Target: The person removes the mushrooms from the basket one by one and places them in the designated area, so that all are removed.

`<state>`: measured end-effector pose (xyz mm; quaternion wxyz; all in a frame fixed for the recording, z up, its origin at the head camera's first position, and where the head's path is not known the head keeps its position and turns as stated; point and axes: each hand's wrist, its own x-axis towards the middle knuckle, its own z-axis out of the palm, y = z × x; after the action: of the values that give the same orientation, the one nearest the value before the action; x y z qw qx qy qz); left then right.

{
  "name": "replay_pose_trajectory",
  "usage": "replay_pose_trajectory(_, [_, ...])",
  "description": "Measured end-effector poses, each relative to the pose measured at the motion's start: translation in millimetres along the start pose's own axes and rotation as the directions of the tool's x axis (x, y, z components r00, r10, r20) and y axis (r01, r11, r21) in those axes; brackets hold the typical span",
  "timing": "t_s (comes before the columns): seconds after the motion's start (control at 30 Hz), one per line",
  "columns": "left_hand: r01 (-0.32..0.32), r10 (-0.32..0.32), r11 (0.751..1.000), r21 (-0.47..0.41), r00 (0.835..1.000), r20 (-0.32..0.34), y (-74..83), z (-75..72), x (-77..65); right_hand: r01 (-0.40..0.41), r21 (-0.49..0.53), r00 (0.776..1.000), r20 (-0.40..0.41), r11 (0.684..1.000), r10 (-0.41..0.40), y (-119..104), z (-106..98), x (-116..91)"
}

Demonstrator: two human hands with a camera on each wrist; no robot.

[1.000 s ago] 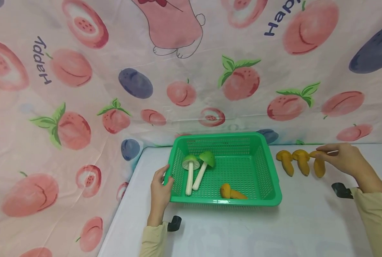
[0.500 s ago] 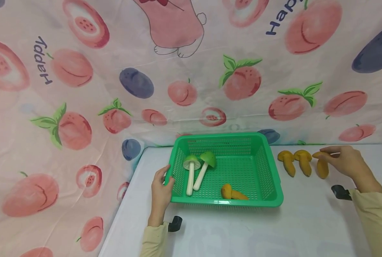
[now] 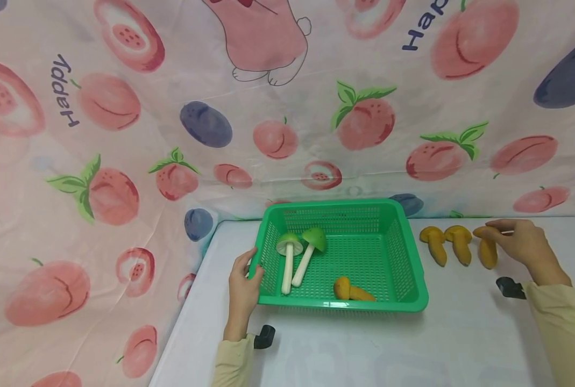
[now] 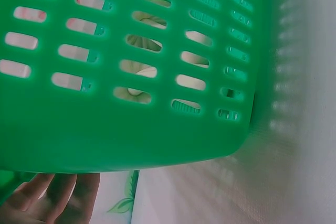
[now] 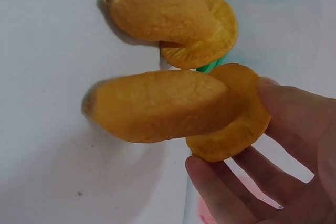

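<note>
My right hand (image 3: 524, 244) pinches the cap of a yellow-brown toy mushroom (image 5: 157, 106) at the right end of a row. In the right wrist view its thick stem points away from the palm, close over the white table. Beside it lie a second yellow-brown mushroom (image 3: 460, 245) and a third yellow-brown mushroom (image 3: 434, 245). At the left, my left hand (image 3: 243, 287) grips the rim of a green plastic basket (image 3: 345, 305), thumb over the edge. Inside lie two green-capped mushrooms with long white stems (image 3: 288, 269) and one yellow-brown mushroom (image 3: 352, 291).
The basket stands on a white table (image 3: 364, 349), near its back edge. Behind and to the left hangs a pink fruit-print cloth (image 3: 277, 107). Black wrist cameras (image 3: 510, 287) jut from both cuffs.
The mushroom in my right hand has shifted slightly right, and a small gap now shows between its cap and its neighbour's. My left hand and the basket stay as they were.
</note>
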<state>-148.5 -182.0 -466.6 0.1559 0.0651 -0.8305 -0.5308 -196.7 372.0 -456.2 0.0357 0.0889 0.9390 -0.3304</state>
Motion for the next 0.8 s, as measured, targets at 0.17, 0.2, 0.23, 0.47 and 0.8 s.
replay_pose_trajectory(0.17, [0.004, -0.004, 1.0, 0.001, 1.0, 0.0, -0.6, -0.4, -0.5, 0.005, 0.006, 1.0, 0.006, 1.0, -0.005, 3, 3, 2])
replay_pose_trajectory(0.2, [0.003, -0.003, 1.0, 0.0, 1.0, -0.001, -0.8, -0.4, -0.4, 0.005, 0.007, 1.0, 0.006, 1.0, -0.005, 3, 3, 3])
replay_pose_trajectory(0.23, [-0.001, 0.001, 1.0, -0.001, 1.0, -0.002, -0.8, -0.3, -0.2, 0.007, 0.007, 1.0, 0.009, 1.0, -0.007, 4, 3, 4])
replay_pose_trajectory(0.47, [-0.012, 0.012, 1.0, 0.003, 1.0, -0.006, -0.5, 0.2, 1.0, 0.038, -0.018, 0.999, -0.006, 0.999, -0.038, 8, 7, 10])
replay_pose_trajectory(0.8, [-0.002, 0.002, 1.0, -0.012, 1.0, 0.002, 1.0, 0.3, 0.4, 0.005, -0.036, 1.0, 0.023, 0.999, -0.004, 10, 8, 12])
